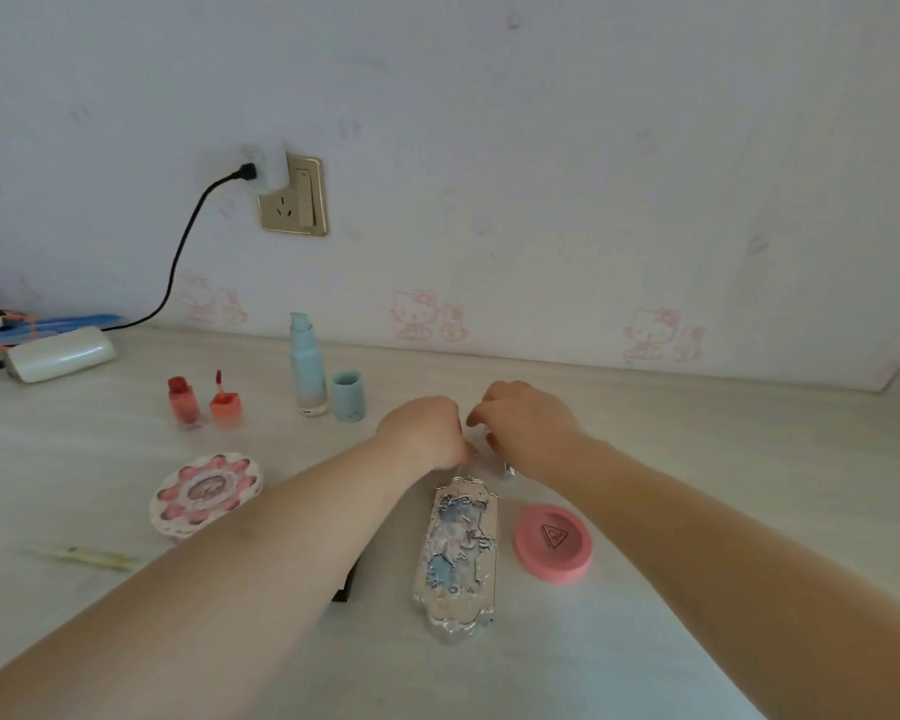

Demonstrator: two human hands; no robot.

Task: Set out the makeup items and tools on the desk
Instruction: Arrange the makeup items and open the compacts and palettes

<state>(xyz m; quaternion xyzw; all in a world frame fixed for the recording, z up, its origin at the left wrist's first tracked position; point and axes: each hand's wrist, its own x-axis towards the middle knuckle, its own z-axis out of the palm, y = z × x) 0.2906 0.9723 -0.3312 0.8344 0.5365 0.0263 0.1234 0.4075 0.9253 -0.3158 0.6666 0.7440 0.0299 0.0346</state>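
Clear, glassy material is glimpsed between the two hands at the middle of the table [697,459]: a small transparent item [481,449], blurred and mostly hidden, so its kind cannot be told. It is held from both sides, just beyond the top end of an ornate silver palette [458,558]. The left hand [422,431] is curled at the item's left, its fingers [450,415] bent in toward it; the right hand [528,423] is arched over it from the right, its fingers [481,410] pinched down. Whether the fingers of either hand are fully clamped on the item cannot be told through the blur.

Just nearer than the fingers, the palette is laid lengthwise on the table, and a round pink compact [554,544] is set beside it to the right. Left of the fingers and beyond them, a pale blue pump bottle [307,368] is stood upright with its blue cap [348,396] beside it. Further left, a red lip tint bottle [183,402] and its orange applicator cap [224,402] are stood side by side. Nearer and to the left, a round flower-patterned compact [206,493] is laid flat, with a thin yellow-green pen [89,557] nearer still.
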